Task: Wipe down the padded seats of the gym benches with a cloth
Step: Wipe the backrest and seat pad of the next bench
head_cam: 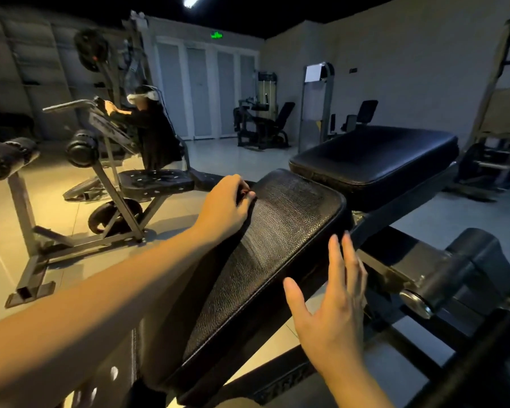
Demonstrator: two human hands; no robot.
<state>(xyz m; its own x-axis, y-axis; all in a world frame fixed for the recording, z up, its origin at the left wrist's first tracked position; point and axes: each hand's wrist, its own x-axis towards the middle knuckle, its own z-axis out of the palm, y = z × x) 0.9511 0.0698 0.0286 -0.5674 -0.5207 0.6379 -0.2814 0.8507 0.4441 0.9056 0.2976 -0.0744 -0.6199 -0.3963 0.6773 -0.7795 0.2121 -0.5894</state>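
A black padded seat (277,245) of a gym bench slopes across the middle of the head view, with faint wipe streaks on its textured surface. My left hand (227,207) rests on the pad's far left corner, fingers curled round a small dark cloth (246,193), of which only a bit shows between them. My right hand (333,304) is at the pad's right edge, fingers straight and spread, holding nothing. A second, smoother black pad (374,154) sits just beyond the first.
The bench's steel frame and a black roller (454,269) stand close on the right. Another bench machine (115,184) stands on the tiled floor to the left, with a person (150,128) behind it. More machines (259,125) line the back wall.
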